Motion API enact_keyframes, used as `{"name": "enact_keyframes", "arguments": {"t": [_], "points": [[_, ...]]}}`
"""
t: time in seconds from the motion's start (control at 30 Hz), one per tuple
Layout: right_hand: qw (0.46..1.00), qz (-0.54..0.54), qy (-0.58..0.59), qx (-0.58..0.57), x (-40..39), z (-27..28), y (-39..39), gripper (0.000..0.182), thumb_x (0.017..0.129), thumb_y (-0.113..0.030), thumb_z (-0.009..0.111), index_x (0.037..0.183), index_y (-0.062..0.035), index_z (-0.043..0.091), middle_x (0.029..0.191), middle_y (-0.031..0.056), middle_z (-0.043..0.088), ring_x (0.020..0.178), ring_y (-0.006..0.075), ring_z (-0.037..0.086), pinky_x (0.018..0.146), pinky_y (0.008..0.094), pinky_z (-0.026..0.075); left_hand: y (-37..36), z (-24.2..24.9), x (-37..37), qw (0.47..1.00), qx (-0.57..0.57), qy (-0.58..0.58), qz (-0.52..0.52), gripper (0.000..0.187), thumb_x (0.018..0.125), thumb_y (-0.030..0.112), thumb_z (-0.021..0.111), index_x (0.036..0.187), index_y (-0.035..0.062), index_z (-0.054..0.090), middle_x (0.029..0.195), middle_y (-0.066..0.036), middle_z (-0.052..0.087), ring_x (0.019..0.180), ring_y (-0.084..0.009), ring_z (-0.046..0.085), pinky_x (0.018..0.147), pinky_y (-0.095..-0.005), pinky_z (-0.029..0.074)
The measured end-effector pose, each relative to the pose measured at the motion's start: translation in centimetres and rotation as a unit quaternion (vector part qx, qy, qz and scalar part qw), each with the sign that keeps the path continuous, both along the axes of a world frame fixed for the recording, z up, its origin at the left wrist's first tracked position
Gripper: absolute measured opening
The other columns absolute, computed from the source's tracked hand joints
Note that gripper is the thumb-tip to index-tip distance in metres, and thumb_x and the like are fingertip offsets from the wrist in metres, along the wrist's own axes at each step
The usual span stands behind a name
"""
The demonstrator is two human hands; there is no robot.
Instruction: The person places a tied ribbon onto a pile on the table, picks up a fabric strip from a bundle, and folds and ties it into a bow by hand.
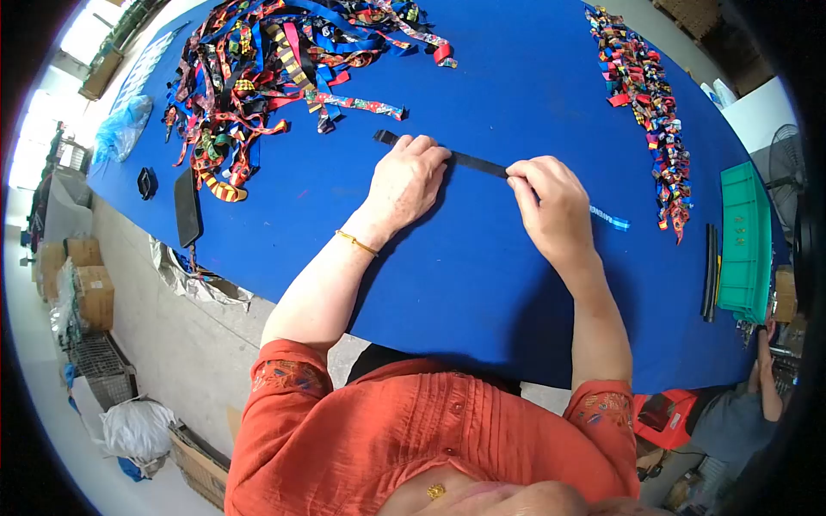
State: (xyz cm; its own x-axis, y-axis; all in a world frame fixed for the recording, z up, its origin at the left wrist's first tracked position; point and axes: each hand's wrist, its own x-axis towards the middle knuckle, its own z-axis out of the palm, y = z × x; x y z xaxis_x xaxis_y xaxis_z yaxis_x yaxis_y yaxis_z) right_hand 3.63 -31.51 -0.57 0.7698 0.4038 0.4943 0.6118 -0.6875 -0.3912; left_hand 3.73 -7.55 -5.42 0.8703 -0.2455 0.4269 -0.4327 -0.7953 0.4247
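A narrow black strap [477, 163] stretches between my two hands, just above or on the blue table. My left hand [409, 181] is closed over it, with a short black end sticking out past the fingers. Thumb and fingers of my right hand [551, 206] pinch the strap at its other side. From behind the right hand a blue ribbon piece with white lettering [609, 217] shows on the table; whether it joins the black strap is hidden.
A tangled heap of colourful printed straps [249, 77] lies at the far left, and a long row of them [654, 120] at the right. A dark phone-like slab [187, 208] rests near the left edge. At the right edge stands a green crate [744, 245]; another person's arm [766, 370] is beyond it.
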Motion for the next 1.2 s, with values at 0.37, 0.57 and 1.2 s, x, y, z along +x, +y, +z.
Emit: {"name": "enact_keyframes", "arguments": {"t": [0.37, 0.57, 1.2], "points": [[0.998, -0.024, -0.047, -0.042, 1.6, -4.6, 0.3, 0.013, 0.083, -0.010, 0.074, 0.093, -0.0096, 0.066, 0.093, 0.0052, 0.063, 0.092, 0.0261, 0.062, 0.081, 0.0409, 0.045, 0.0, -0.1, 0.0, 1.000, 0.011, 0.004, -0.008, 0.021, 0.085, 0.005, 0.068, 0.106, 0.0057, 0.070, 0.103, -0.011, 0.064, 0.095, -0.0319, 0.061, 0.084, -0.0413, 0.052], [0.998, 0.000, -0.060, 0.011, 1.5, -4.5, 0.1, 0.011, 0.083, -0.007, 0.072, 0.090, -0.0099, 0.064, 0.088, 0.0046, 0.062, 0.088, 0.0258, 0.062, 0.081, 0.0412, 0.045, -0.3, 0.3, -0.1, 1.000, -0.001, 0.003, -0.007, 0.023, 0.085, 0.010, 0.071, 0.107, 0.0066, 0.070, 0.103, -0.011, 0.065, 0.095, -0.0324, 0.061, 0.085, -0.0412, 0.052], [0.863, 0.108, 0.335, 0.364, 1.1, 1.5, -1.7, 0.024, 0.097, -0.020, 0.070, 0.109, -0.0011, 0.063, 0.095, 0.0048, 0.069, 0.087, 0.0109, 0.065, 0.079, 0.0269, 0.053, -4.5, 4.5, 0.9, 0.875, -0.416, 0.234, -0.080, 0.022, 0.097, 0.016, 0.069, 0.111, -0.0001, 0.067, 0.078, 0.001, 0.067, 0.070, -0.0069, 0.060, 0.066, -0.0238, 0.050]]}}
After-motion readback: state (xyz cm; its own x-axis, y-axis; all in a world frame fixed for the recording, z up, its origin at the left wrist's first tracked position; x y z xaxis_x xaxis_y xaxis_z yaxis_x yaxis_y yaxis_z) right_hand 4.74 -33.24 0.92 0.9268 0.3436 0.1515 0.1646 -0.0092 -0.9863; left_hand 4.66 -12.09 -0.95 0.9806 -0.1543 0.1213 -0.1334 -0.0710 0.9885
